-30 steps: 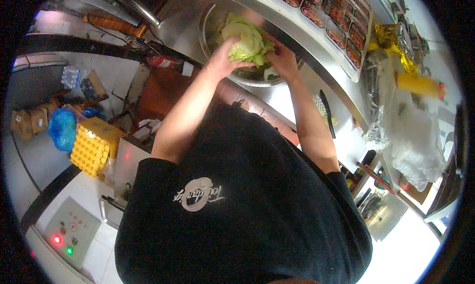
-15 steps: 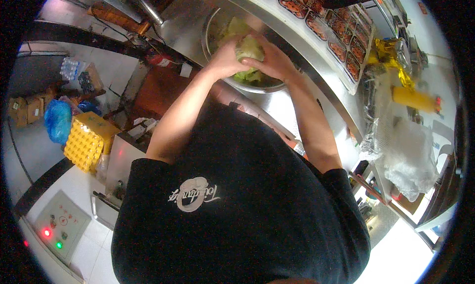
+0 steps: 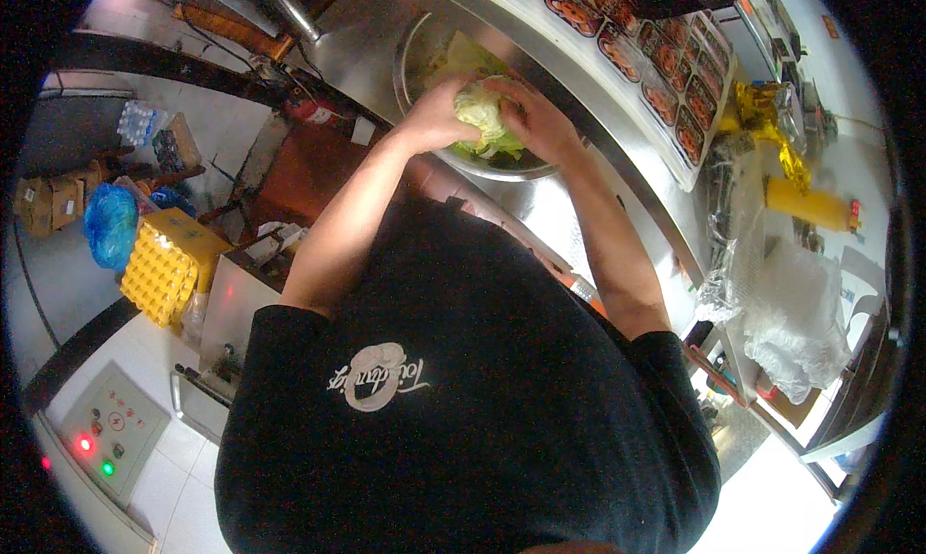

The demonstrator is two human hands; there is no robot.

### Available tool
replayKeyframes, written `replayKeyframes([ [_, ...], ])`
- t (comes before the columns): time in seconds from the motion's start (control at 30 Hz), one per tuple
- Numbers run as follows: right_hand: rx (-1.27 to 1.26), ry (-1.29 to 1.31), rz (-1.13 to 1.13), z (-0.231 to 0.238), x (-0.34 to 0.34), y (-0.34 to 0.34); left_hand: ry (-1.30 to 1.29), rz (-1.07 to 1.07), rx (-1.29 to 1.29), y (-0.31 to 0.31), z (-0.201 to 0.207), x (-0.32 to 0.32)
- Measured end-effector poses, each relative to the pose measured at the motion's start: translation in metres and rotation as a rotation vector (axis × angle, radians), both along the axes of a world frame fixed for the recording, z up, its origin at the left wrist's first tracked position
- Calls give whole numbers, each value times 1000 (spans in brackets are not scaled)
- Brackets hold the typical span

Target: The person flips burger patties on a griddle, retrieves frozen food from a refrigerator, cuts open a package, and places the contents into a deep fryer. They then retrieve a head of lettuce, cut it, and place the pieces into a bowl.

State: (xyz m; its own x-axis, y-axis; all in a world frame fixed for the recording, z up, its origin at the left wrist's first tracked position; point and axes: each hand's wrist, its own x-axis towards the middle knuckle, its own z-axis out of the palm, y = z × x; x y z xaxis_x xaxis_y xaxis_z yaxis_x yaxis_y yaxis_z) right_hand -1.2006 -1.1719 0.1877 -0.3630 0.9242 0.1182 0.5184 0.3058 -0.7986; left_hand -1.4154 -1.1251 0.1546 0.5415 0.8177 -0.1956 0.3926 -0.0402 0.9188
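Note:
Both of my hands are round a pale green head of lettuce (image 3: 484,112), held over a steel bowl (image 3: 401,70). My left hand (image 3: 436,116) grips its left side, thumb toward me. On the opposite side my right hand (image 3: 542,120) curls over it, with the fingertips partly hidden behind the leaves. Loose green lettuce leaves (image 3: 468,54) lie in the bowl beyond my hands, and more show below the head near the bowl's front rim.
The bowl stands on a steel counter (image 3: 362,26). Printed food-picture sheets (image 3: 661,72) lie on the right, with a yellow squeeze bottle (image 3: 808,203) and clear plastic bags (image 3: 796,332) beyond. At left are yellow egg trays (image 3: 159,276) and a control panel (image 3: 114,427).
The lettuce head has turned in my hands and shows a paler, layered side. My right thumb has moved off its front, toward the right. The bowl has stayed in place.

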Motion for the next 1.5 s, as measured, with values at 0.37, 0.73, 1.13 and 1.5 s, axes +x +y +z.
replayKeyframes([
  [0.37,482,-1319,-321,-172,90,24,-489,45,-537,4,-5,-2],
  [0.73,-465,-266,-470,11,-4,-7,-492,197,-634,-3,-6,0],
  [1.13,-355,-12,-347,-27,13,-10,-361,177,-197,3,-13,-7],
  [1.5,-87,-181,-96,-9,9,-14,-532,306,-559,-15,-15,2],
])
